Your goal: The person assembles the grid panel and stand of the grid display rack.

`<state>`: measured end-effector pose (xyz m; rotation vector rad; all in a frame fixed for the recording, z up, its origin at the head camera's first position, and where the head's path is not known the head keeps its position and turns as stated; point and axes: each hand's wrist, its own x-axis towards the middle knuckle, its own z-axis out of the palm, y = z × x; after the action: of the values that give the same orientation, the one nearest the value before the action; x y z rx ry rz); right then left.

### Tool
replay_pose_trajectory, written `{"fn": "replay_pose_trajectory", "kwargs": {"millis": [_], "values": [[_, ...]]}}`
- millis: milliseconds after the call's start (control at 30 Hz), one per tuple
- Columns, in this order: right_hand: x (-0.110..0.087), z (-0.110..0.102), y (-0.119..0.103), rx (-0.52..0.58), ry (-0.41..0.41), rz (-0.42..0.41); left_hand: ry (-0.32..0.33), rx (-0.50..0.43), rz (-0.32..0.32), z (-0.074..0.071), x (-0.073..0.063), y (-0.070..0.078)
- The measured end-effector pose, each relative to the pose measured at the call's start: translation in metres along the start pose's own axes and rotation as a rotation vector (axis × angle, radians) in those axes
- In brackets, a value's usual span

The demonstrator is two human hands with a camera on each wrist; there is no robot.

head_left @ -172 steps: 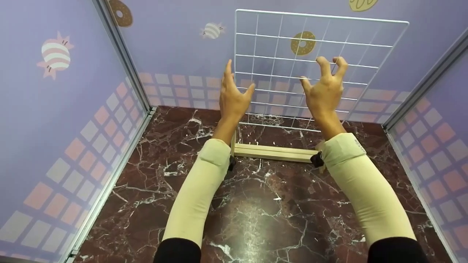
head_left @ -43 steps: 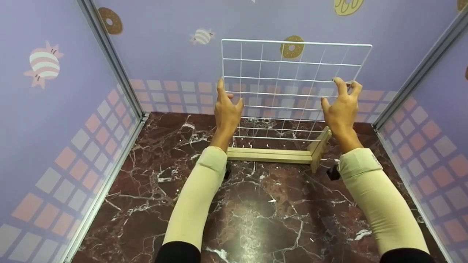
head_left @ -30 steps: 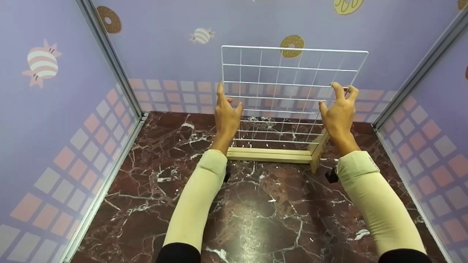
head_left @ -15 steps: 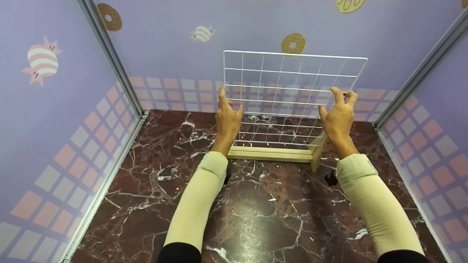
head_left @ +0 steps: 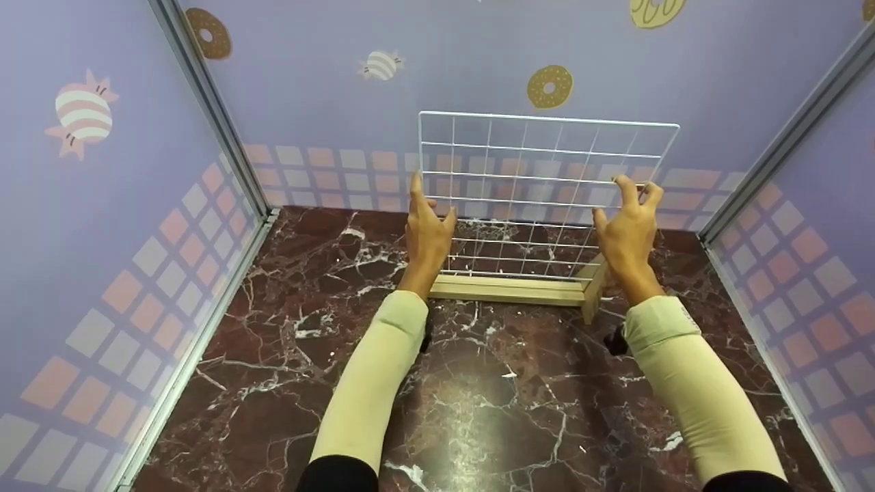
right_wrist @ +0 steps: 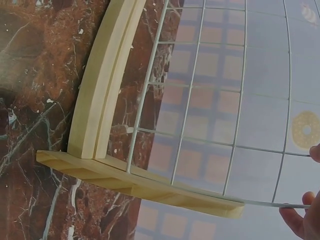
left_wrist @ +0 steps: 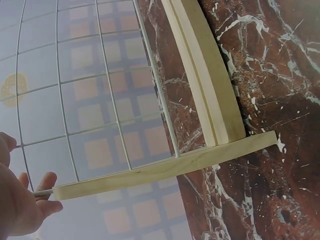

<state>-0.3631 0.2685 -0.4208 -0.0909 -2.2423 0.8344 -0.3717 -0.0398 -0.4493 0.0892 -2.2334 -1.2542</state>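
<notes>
A white wire grid panel [head_left: 547, 119] stands upright, tilted back, between the side pieces of a light wooden stand. My left hand [head_left: 428, 236] grips the panel's left edge wire, just above the tip of the left side piece [left_wrist: 165, 167] in the left wrist view. Opposite it, my right hand [head_left: 627, 232] holds the right edge wire above the right side piece [right_wrist: 140, 185]. The panel's bottom wire lies close above the grooved wooden crossbar [head_left: 506, 288], with a narrow strip of floor showing between them in both wrist views. My left forearm hides the left side piece in the head view.
The stand rests on a dark red marbled surface [head_left: 472, 410]. A purple patterned wall [head_left: 307, 102] rises behind, with side walls left and right joined by grey metal strips [head_left: 212, 109]. A small black object [head_left: 616, 342] shows beside the right cuff.
The panel has come down toward the crossbar, both hands lowering with it. In the oldest frame it was higher, and the right hand lay over its mesh, farther left in view.
</notes>
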Motion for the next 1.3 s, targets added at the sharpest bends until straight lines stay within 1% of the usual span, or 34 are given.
{"fn": "replay_pose_trajectory", "kwargs": {"millis": [200, 367, 467, 567, 633, 700, 800, 900, 1000, 1033, 1100, 1200, 1300], "values": [[-0.004, 0.002, 0.003, 0.002, -0.023, 0.029, 0.004, 0.01, -0.004, 0.003, -0.002, -0.004], [-0.008, 0.002, 0.004, 0.009, -0.044, 0.059, -0.037, 0.007, -0.015, 0.002, -0.002, -0.003], [-0.008, 0.0, 0.004, 0.013, -0.042, 0.071, -0.067, 0.044, 0.004, -0.002, 0.001, 0.001], [-0.007, -0.001, 0.005, 0.01, -0.041, 0.083, -0.084, 0.071, 0.023, -0.008, 0.005, 0.007], [-0.006, -0.002, 0.006, 0.01, -0.042, 0.087, -0.087, 0.061, 0.03, -0.012, 0.009, 0.013], [-0.006, -0.002, 0.006, 0.01, -0.044, 0.086, -0.069, 0.029, 0.045, -0.015, 0.014, 0.019], [-0.006, -0.001, 0.006, 0.008, -0.034, 0.075, -0.032, -0.029, 0.088, -0.017, 0.022, 0.031], [-0.006, 0.0, 0.006, 0.007, -0.025, 0.065, 0.001, -0.025, 0.115, -0.02, 0.029, 0.043], [-0.006, 0.001, 0.006, 0.006, -0.03, 0.069, 0.013, 0.005, 0.114, -0.023, 0.035, 0.054], [-0.006, 0.001, 0.006, 0.007, -0.032, 0.073, 0.016, 0.027, 0.109, -0.024, 0.036, 0.057], [-0.006, 0.001, 0.006, 0.014, -0.038, 0.078, 0.017, 0.032, 0.104, -0.025, 0.038, 0.062], [-0.006, 0.002, 0.006, 0.022, -0.041, 0.081, 0.014, 0.037, 0.093, -0.026, 0.04, 0.065], [-0.007, 0.004, 0.006, 0.019, -0.043, 0.077, 0.009, 0.022, 0.09, -0.027, 0.041, 0.064]]}}
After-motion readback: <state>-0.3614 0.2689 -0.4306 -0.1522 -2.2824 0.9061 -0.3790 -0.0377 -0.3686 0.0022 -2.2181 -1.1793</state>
